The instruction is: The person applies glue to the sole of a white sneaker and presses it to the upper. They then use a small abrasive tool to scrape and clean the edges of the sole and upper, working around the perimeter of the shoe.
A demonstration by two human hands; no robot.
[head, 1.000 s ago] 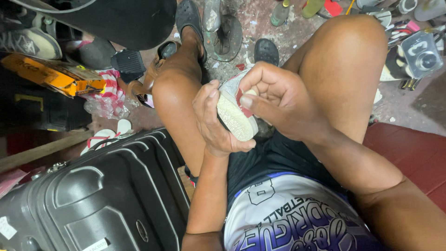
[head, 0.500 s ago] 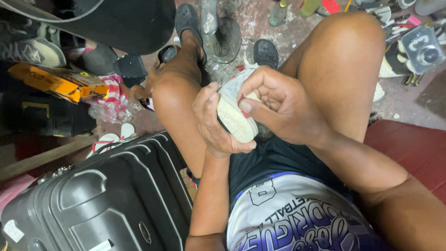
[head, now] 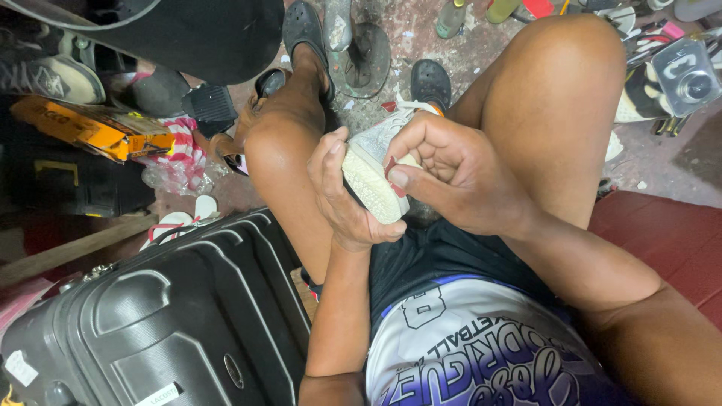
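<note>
Little has shifted since a second ago: both hands stay locked on the shoe and only the view has drifted a touch, so the suitcase sits slightly lower in frame.

The shoe (head: 374,174) is a pale grey-white sneaker held sole-up between the person's knees, just above centre of the view. Its cream sole is bumpy and rubbery, curved at the heel, while the knit upper and a white lace point off toward 12 o'clock. The left hand (head: 342,197) cups it from 9 o'clock, fingers wrapped underneath and thumb over the sole edge, apparently to brace it steady. The right hand (head: 451,173) comes in from 3 o'clock, curled closed on the sole's rim, thumb and forefinger pinching something small and reddish against it; what that is I cannot tell. Holding the shoe in the lap like this keeps the sole edge turned up toward the eyes.

Outward, bare thighs frame the shoe at 10 and 2 o'clock. At 7 o'clock stands a hard grey suitcase (head: 158,323), ribbed and glossy. At 9 to 10 o'clock lie an orange cardboard box (head: 90,128) and a red-and-white striped cloth (head: 177,154). Toward 12 o'clock dark rubber sandals (head: 430,79) rest on the stained concrete floor (head: 421,34), with a black round-edged form (head: 173,37) overhanging at 11.
</note>
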